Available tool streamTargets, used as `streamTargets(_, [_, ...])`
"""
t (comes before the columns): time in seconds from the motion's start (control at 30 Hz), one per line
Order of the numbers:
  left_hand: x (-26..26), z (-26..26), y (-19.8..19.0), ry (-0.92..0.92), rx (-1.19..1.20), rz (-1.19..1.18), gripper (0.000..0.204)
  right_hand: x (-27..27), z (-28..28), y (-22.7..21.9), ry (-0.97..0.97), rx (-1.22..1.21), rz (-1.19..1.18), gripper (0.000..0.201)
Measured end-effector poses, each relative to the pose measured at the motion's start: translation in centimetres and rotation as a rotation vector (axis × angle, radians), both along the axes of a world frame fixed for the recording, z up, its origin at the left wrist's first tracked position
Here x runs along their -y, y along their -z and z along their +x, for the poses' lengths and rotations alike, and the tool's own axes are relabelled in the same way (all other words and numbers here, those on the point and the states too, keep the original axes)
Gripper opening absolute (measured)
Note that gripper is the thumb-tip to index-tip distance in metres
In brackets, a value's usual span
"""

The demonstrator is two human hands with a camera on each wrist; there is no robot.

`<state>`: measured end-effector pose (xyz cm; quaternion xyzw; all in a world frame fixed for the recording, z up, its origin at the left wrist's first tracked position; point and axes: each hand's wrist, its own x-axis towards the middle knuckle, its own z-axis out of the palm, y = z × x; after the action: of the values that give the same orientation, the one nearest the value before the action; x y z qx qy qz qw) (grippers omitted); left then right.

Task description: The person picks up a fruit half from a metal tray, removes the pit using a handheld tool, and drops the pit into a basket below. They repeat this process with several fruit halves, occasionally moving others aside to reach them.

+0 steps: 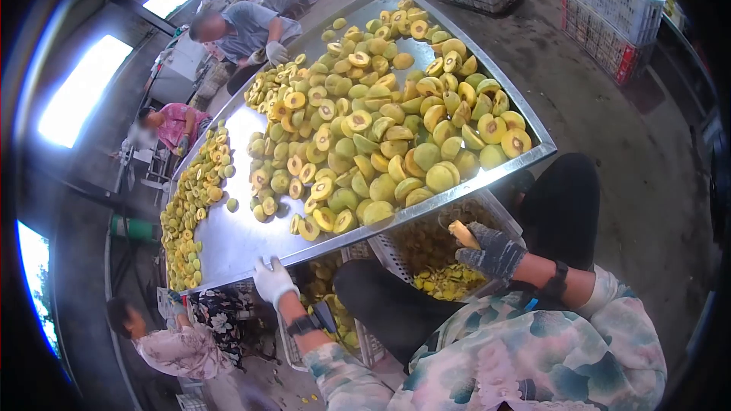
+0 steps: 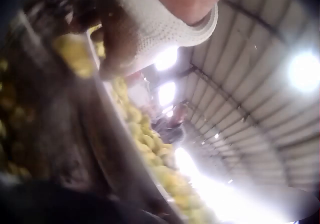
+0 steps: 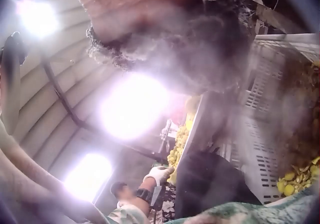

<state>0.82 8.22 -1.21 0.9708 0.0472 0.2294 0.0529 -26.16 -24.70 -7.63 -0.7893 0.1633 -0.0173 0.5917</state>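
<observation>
On a large metal tray [image 1: 236, 236] lie many halved yellow-green stone fruits [image 1: 365, 129], several with brown pits showing. At the tray's near rim is my left hand [image 1: 274, 281] in a white glove, fingers extended over the edge. A blurred yellow fruit piece [image 2: 75, 54] shows just outside the rim, below that hand in the left wrist view. My right hand [image 1: 495, 253], in a dark grey glove, grips a short tan wooden-looking piece [image 1: 463, 234] above a plastic crate [image 1: 392, 259]. The dark glove blurs in the right wrist view, and the grip is hidden there.
Yellow fruit pieces [image 1: 449, 281] lie in the crate under my right hand. Another crate [image 1: 373, 346] with fruit stands below my left hand, beside my knee. Other people [image 1: 183, 346] sit around the tray's far sides. Stacked crates [image 1: 609, 23] stand at the back right.
</observation>
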Motion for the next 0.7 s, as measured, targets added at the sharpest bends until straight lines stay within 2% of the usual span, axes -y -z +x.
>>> streamTargets(0.03, [2.7, 0.6, -1.4, 0.042, 0.009, -0.095, 0.038, -0.1, -0.1, 0.3, 0.007, -0.025, -0.031, 0.053])
streamTargets(0.1, [6.8, 3.1, -2.4, 0.381, 0.064, -0.169, 0.035, 0.1, 0.0, 0.0, 0.005, -0.031, -0.019, 0.053])
streamTargets(0.13, [10.2, 2.7, -3.6, 0.408, 0.05, -0.144, 0.035, 0.2, 0.0, -0.3, 0.006, -0.038, -0.001, 0.052])
streamTargets(0.2, [15.2, 4.5, -3.1, 0.437, -0.077, -0.251, 0.041, 0.7, -0.1, -1.2, 0.016, -0.028, 0.002, 0.052])
streamTargets(0.27, [19.9, 4.7, -2.7, 0.543, -0.155, -0.164, 0.049, 1.4, -0.1, -1.9, 0.043, -0.058, -0.03, 0.052])
streamTargets(0.3, [22.2, 4.5, -2.6, 0.529, -0.211, -0.137, 0.053, 1.7, -0.2, -1.9, 0.069, -0.11, -0.054, 0.052])
streamTargets(0.4, [26.0, 7.4, 2.6, 0.592, -0.376, -0.272, 0.057, 2.6, -0.3, 0.9, 0.092, -0.076, -0.063, 0.052])
streamTargets(0.47, [27.4, 7.8, 5.2, 0.641, -0.201, -0.166, 0.054, 3.1, -0.6, 1.3, 0.114, -0.067, -0.06, 0.052])
streamTargets(0.5, [27.5, 8.6, 6.7, 0.651, -0.2, -0.167, 0.054, 3.1, -0.7, 1.9, 0.142, -0.018, -0.059, 0.051])
streamTargets(0.57, [27.0, 9.9, 9.1, 0.638, -0.09, -0.48, 0.041, 3.2, -0.7, 3.2, 0.164, 0.03, -0.052, 0.05])
streamTargets(0.6, [26.7, 8.1, 7.0, 0.633, -0.389, -1.119, 0.024, 3.2, -0.6, 3.9, 0.174, 0.085, -0.083, 0.049])
streamTargets(0.67, [25.6, 4.4, 2.9, 0.561, -0.46, -1.565, 0.015, 2.9, -0.3, 4.2, 0.176, 0.143, -0.104, 0.048])
streamTargets(0.7, [24.4, 4.3, 3.6, 0.628, -0.398, -1.592, 0.018, 3.0, -0.1, 3.8, 0.158, 0.11, -0.1, 0.048])
